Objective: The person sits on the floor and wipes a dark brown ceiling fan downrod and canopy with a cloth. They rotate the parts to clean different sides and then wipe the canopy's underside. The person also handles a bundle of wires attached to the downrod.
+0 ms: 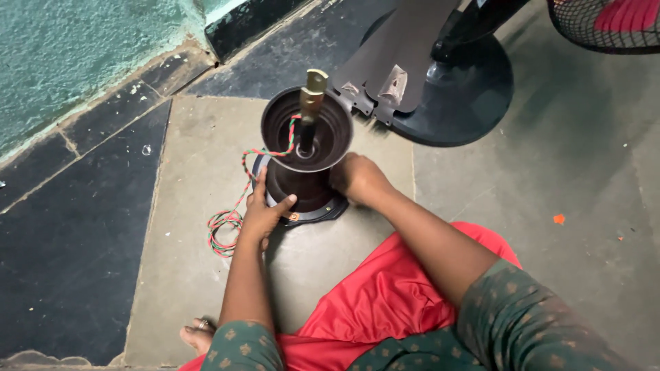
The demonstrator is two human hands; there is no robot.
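ceiling fan motor [302,185] upright on stone floor [185,275] | left hand [265,209] and right hand [354,177] clasped around lower housing | likely heavy, rigid, smooth | best held low at base, not by twisted wires [230,220]

The single head camera looks steeply down, from near, at the grey stone floor [206,302] before the seated person.

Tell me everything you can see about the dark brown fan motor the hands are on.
The fan motor stands upright on the stone floor, dark brown and glossy, with a cup-shaped canopy on top. A brass-coloured rod rises from its middle, trailing twisted red and green wire. The left hand and right hand grip its lower body.
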